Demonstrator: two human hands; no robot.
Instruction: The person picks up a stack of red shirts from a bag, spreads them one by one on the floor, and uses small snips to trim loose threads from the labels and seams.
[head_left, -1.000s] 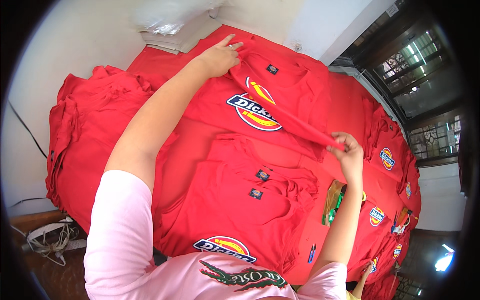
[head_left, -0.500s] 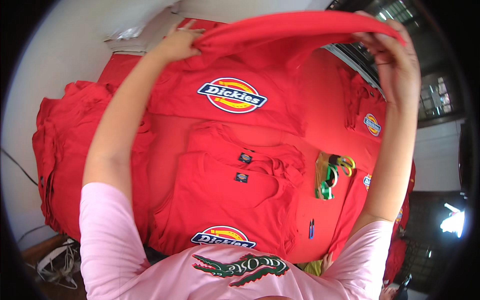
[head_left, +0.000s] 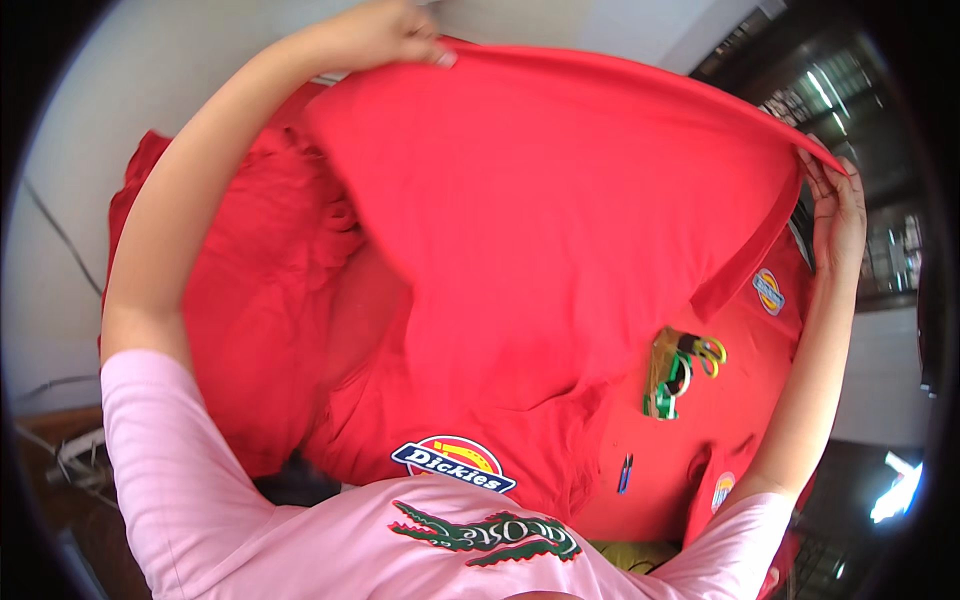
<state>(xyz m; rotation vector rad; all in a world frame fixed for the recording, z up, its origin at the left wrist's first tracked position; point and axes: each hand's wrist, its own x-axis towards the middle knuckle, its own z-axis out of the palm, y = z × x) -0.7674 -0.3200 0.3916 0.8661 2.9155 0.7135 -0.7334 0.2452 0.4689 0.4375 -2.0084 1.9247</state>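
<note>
A red T-shirt (head_left: 540, 210) hangs raised and spread in front of me, its plain side showing and its lower part draping over the table. My left hand (head_left: 405, 40) is closed on its far left corner. At the far right, my right hand (head_left: 838, 215) pinches the other end of the same edge between thumb and fingers. Below the hanging cloth lies another red shirt (head_left: 545, 465) with a colourful printed badge, its upper part hidden by the cloth.
Piled red garments (head_left: 240, 340) lie at the left. On the red-covered table (head_left: 590, 515), right of the cloth, are a green tape dispenser (head_left: 662, 400), yellow-handled scissors (head_left: 714, 352) and a slim blue pen-like tool (head_left: 625, 474). More badged red garments (head_left: 785, 275) lie along the right side.
The shirt has turned from bunched, with its badge showing, to spread with a plain side showing, now covering the shirts' necklines. My left hand rose; my right hand moved lower and outward.
</note>
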